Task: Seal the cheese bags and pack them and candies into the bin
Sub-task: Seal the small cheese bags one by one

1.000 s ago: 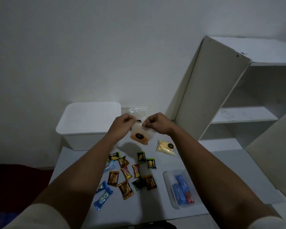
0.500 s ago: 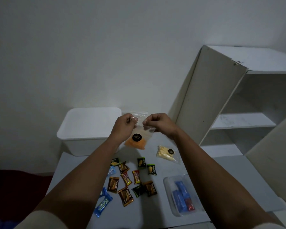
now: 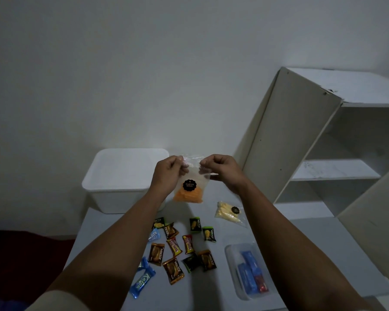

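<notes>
A clear bag of orange cheese [image 3: 189, 194] with a round black label hangs upright above the table. My left hand [image 3: 167, 172] pinches its top left corner and my right hand [image 3: 220, 169] pinches its top right corner. A second bag of pale yellow cheese [image 3: 228, 213] lies on the table to the right. Several wrapped candies [image 3: 180, 250] in brown, green, red and blue are scattered on the table below my hands. The white bin [image 3: 126, 194] stands at the back left, its opening facing up.
A small clear tray [image 3: 231, 261] with blue and red packets sits at the front right of the white table [image 3: 211, 297]. A white shelf unit [image 3: 323, 153] rises on the right, with a slanted panel at the far right.
The bag has been lifted off the table and now hangs free. My hands have moved apart along its top edge.
</notes>
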